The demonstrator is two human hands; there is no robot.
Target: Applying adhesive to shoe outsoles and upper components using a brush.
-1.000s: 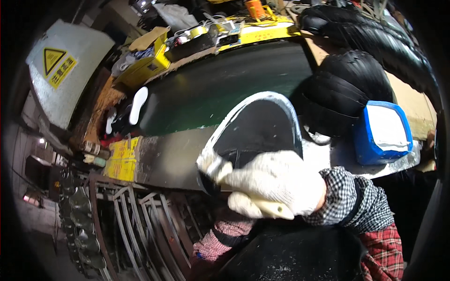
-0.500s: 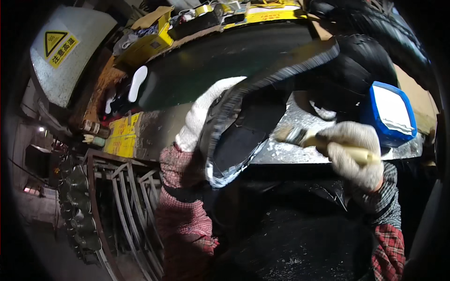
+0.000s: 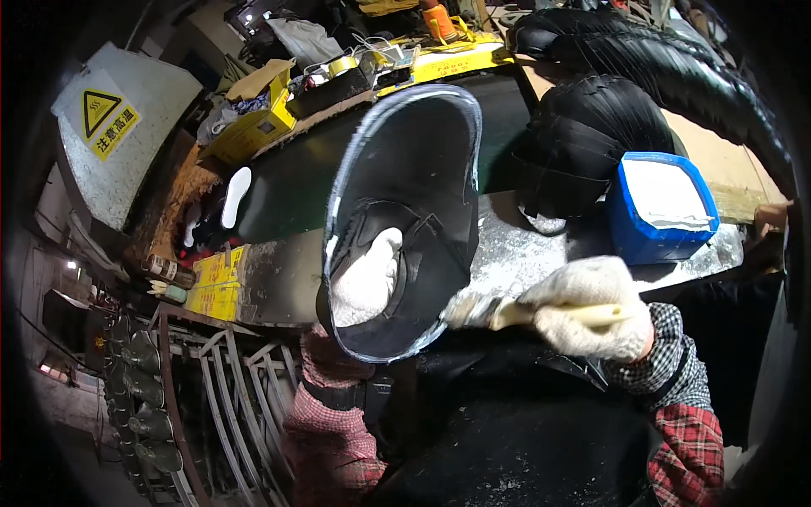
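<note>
A black shoe upper (image 3: 414,160) is held up in front of me, its open underside facing me and its rim streaked with white glue. My left hand (image 3: 367,283), in a white knit glove, reaches inside the upper and grips its wall; some of its fingers are hidden. In a similar glove, my right hand (image 3: 583,308) is closed around the pale handle of a glue brush (image 3: 507,313). The bristles touch the rim at its lower right. Right of the upper, a blue tub (image 3: 646,245) of white glue stands on the metal bench.
Stacked black uppers (image 3: 596,127) sit behind the tub. A long row of black pieces (image 3: 625,42) extends along the right. Beyond the upper runs a dark belt (image 3: 287,182), with a white sole (image 3: 236,197) at its left. A metal rack (image 3: 228,380) stands at lower left.
The upper has turned so its opening faces me, and my left hand now shows inside it. The brush has moved left and down onto the rim. The view has shifted slightly.
</note>
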